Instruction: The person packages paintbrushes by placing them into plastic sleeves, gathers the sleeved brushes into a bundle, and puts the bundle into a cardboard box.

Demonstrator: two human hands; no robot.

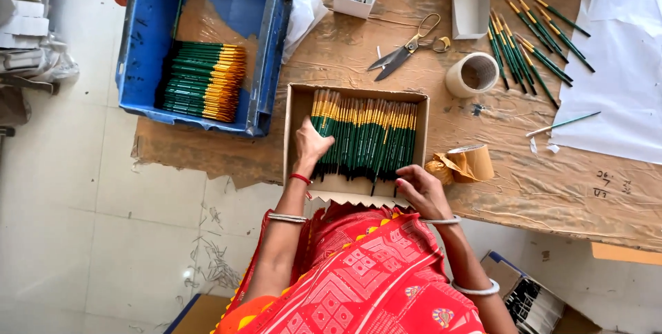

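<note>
Head view: we see the left hand (310, 144) with fingers curled onto the green paintbrushes (365, 134) packed in the cardboard box (295, 110) at the table's (552, 189) near edge, while the right hand (422, 190), fingers bent, grips the box's near rim.

We note bright, even daylight; soft short shadows. We see mild glare on pale tiled floor (103, 237). Focus sharp centrally; slight wide-angle bending at edges.
</note>
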